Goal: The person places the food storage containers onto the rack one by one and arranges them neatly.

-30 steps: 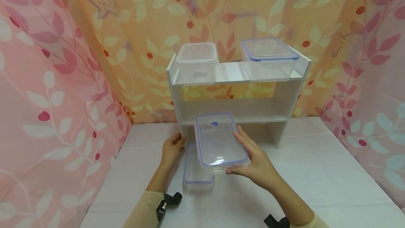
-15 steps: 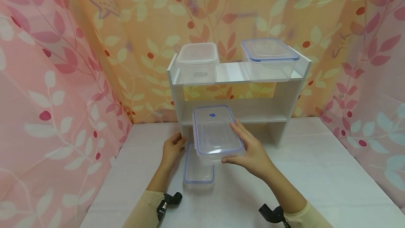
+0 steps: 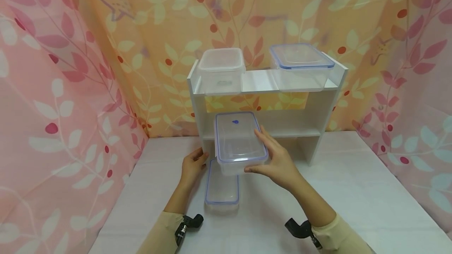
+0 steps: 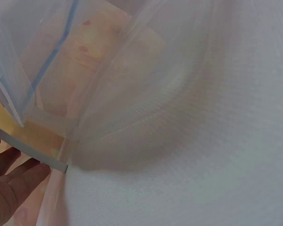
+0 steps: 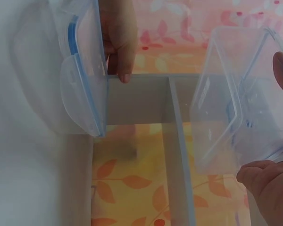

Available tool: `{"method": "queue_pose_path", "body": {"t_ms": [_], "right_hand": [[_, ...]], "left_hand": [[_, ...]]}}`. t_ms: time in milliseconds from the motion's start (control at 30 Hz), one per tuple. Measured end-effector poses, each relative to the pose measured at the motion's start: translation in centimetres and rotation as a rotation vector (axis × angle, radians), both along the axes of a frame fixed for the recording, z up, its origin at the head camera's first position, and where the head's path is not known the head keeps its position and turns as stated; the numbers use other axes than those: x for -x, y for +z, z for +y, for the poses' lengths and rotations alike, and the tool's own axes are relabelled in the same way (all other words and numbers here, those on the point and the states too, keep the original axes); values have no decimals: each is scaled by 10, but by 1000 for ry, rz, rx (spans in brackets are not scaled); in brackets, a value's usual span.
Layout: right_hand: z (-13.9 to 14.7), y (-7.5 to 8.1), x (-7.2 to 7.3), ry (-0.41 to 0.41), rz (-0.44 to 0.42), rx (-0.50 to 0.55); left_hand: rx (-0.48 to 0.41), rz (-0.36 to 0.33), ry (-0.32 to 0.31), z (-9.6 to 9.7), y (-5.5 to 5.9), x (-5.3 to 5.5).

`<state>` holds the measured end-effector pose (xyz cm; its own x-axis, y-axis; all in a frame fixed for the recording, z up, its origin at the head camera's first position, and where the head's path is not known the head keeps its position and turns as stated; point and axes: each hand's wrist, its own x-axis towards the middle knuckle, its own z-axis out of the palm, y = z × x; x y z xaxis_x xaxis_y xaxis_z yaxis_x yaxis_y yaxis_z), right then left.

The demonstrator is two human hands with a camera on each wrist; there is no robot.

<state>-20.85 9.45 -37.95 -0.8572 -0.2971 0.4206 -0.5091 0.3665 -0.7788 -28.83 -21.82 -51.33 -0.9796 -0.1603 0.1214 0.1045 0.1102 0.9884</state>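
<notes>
My right hand (image 3: 277, 164) grips a clear plastic food container (image 3: 241, 140) with a blue-edged lid by its right side. The container is in the air before the left part of the white shelf rack's middle board (image 3: 289, 128). My left hand (image 3: 192, 166) pinches the front edge of the rack's left side panel (image 4: 30, 150), thumb on one face and fingers on the other. Below the held container, a second clear food container (image 3: 221, 193) with a blue-edged lid stands on the table, its far end partly hidden.
On the rack's top board stand a clear container with a whitish lid (image 3: 221, 69) at left and a larger blue-rimmed one (image 3: 301, 68) at right. Floral curtains (image 3: 169, 50) enclose the white table (image 3: 353, 191) at the back and sides.
My right hand has raised the held container and carried it slightly left and away from me, toward the rack. My left hand stays on the side panel.
</notes>
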Motion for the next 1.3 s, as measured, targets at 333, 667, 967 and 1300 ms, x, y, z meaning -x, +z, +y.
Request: {"method": "queue_pose_path", "body": {"t_ms": [333,667,967,1300], "right_hand": [[-7,7,12,-18,-21,-3],[-16,12,25,-30,-48,9],[-20,9,42,-37,-41,30],[-26,8,58,-51,-18,16]], "left_hand": [[22,-11,6,0,1,0],[12,-30,9,-1,2,1],[19,-29,10,0,3,0],[23,-33,9,0,3,-1]]}}
